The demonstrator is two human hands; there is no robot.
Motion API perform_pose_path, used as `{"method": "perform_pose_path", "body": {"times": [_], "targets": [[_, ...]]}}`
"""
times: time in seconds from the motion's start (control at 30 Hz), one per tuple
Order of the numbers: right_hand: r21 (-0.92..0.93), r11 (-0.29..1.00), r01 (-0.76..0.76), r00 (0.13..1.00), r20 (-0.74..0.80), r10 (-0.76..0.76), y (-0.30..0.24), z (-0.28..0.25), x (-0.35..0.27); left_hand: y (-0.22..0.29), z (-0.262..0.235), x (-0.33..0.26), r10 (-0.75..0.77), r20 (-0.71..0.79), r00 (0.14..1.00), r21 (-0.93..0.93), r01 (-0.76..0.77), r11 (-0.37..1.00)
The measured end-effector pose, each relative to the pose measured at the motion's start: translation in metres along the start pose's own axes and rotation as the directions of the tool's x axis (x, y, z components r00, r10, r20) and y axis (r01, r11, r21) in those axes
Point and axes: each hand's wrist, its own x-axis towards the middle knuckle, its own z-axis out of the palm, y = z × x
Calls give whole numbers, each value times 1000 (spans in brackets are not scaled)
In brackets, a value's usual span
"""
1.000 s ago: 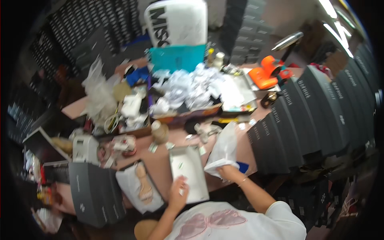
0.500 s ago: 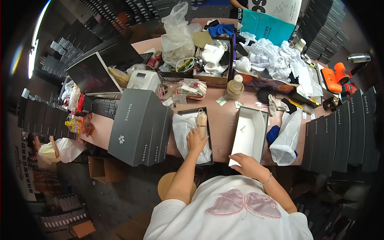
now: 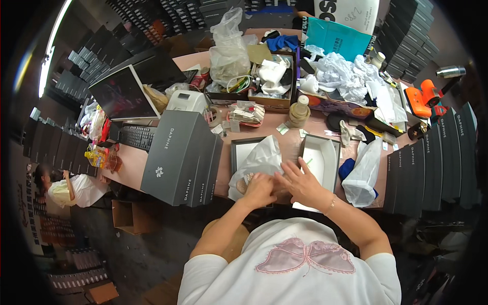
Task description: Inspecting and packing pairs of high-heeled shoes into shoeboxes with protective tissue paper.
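cluttered pink worktable (image 3: 264, 129) amid stacked grey boxes (image 3: 178, 152)

Table: my cluttered pinkish worktop (image 3: 133, 163)
Walls: stacked dark boxes (image 3: 406, 30)
Light: ceiling strip (image 3: 51, 48)
Floor: dark concrete (image 3: 137, 254)

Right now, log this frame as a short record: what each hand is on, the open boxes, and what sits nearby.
left hand: on white wrapping paper in open box
right hand: spread flat beside left hand, on the same paper
second open box: right of hands, white inside
left of hands: stack of grey boxes
further right: white bag
surface: pink table
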Motion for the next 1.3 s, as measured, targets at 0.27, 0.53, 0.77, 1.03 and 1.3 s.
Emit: {"method": "perform_pose_path", "body": {"times": [0.27,0.53,0.77,1.03,1.3], "targets": [[254,943,-214,961,228,157,-2,36,-57,21,-66,36,-273,-148,950,-346,209,915],[744,527,-411,883,182,432,1,26,-98,-114,-47,159,-593,222,774,344,506,791],[756,-646,-111,838,420,348,5,10,-155,-87,-86,140,-504,107,857,281,460,842],[791,-612,1,918,241,314,28,-59,-79,75,-128,84,173,-317,932,49,-166,985],[522,-847,-102,889,430,158,34,15,-72,75,-95,51,-180,-425,887,-160,122,979]]}}
